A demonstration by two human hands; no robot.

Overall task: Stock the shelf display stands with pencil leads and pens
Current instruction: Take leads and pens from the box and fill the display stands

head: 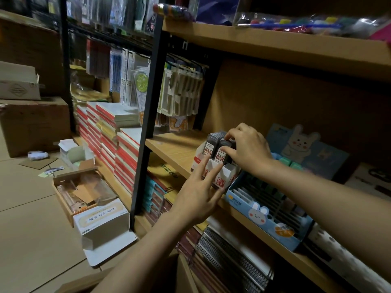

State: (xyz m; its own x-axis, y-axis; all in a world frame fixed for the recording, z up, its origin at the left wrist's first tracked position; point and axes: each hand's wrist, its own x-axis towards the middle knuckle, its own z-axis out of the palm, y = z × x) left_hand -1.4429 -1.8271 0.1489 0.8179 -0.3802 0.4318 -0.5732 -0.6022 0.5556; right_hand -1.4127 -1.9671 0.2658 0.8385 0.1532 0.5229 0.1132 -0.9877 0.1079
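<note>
Two bare forearms reach in from the lower edge, with no sleeves showing. The left hand [197, 196] and the right hand [250, 148] wear no gloves, rings, watch or bracelet.

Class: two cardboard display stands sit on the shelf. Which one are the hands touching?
The white lead stand marked HB 0.7; the blue bunny stand sits untouched.

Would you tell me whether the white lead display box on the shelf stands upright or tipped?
Upright: the white display box stands level, lead cases vertical inside.
</note>
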